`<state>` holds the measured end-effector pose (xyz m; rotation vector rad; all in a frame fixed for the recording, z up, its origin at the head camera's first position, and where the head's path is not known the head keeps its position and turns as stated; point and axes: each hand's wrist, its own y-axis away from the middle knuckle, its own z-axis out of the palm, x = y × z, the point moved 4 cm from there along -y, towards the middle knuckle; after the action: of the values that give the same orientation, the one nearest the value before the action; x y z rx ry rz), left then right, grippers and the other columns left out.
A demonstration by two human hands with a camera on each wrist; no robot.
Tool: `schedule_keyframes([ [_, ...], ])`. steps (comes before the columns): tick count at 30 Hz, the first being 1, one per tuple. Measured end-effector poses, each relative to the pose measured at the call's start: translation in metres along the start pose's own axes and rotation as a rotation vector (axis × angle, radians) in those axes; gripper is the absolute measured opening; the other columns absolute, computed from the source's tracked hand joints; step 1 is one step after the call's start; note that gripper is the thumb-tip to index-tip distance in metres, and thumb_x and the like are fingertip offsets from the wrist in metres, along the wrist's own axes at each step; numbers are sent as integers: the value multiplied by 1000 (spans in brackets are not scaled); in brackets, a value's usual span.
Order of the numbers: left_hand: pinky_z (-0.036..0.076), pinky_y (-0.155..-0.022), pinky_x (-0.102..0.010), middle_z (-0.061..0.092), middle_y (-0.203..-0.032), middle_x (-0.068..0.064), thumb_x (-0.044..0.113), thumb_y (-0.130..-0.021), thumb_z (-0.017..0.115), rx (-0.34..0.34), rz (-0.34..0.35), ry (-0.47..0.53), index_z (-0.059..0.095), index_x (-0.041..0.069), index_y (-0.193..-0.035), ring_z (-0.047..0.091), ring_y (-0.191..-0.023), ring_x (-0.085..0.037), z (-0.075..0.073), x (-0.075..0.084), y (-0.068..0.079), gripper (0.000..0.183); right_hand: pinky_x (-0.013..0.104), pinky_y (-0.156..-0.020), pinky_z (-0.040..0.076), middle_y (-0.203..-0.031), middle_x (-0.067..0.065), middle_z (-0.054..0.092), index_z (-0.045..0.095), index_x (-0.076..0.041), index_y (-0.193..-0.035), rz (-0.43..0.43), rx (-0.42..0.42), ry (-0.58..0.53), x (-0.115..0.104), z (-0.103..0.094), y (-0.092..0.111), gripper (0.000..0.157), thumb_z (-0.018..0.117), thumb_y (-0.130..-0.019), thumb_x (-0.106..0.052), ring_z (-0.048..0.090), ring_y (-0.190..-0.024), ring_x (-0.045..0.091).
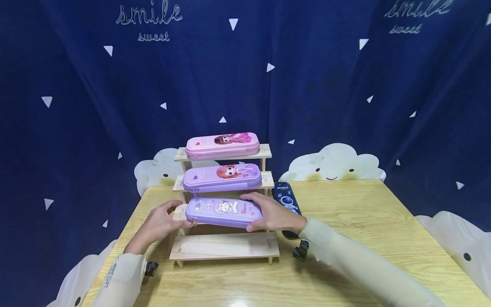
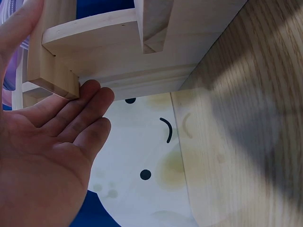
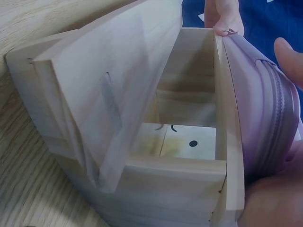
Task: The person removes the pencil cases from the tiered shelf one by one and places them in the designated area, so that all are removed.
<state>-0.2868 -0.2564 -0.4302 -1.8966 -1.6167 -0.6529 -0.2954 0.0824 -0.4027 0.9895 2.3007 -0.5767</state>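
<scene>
My right hand point(image 1: 276, 215) grips the right end of a lilac pencil case point(image 1: 220, 211) with a rabbit print, thumb at its front edge and fingers at the back. The case lies along the third step of a wooden tiered rack point(image 1: 226, 246); in the right wrist view its zipped side point(image 3: 265, 118) is close against the board. My left hand point(image 1: 159, 219) is around the left end of that step, thumb by the zipper pull. The left wrist view shows its fingers point(image 2: 90, 113) fairly straight beside the board's end.
A pink pencil case point(image 1: 222, 146) lies on the top step and a purple one point(image 1: 222, 177) on the second, both with girl prints. Behind my right hand, a dark blue space pencil case point(image 1: 287, 198) lies on the wooden table point(image 1: 345, 221). A navy curtain point(image 1: 314, 85) hangs behind.
</scene>
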Motion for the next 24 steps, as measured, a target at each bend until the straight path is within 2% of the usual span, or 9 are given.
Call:
schedule_keyframes([
  [8, 46, -109, -57, 64, -137, -19, 50, -68, 91, -1, -23, -1, 57, 5, -137, 57, -131, -40, -1, 0, -1, 89, 44, -105, 45, -146, 8, 55, 47, -16, -149, 46, -5, 2, -2, 1, -3, 85, 86, -75, -35, 56, -121, 22],
  [16, 46, -109, -58, 64, -137, -18, 50, -67, 91, 2, -24, -6, 58, 5, -136, 57, -131, -41, -2, -3, -1, 89, 46, -106, 44, -145, 9, 55, 47, -14, -149, 61, -19, -5, -1, 2, -6, 89, 88, -73, -32, 56, -121, 23],
  [24, 46, -110, -58, 63, -139, -19, 52, -67, 91, -4, -23, 1, 57, 4, -137, 56, -133, -42, -1, -3, -1, 91, 38, -99, 44, -136, 3, 60, 52, -18, -144, 83, 0, -31, 0, 4, -6, 84, 86, -68, -30, 57, -111, 17],
])
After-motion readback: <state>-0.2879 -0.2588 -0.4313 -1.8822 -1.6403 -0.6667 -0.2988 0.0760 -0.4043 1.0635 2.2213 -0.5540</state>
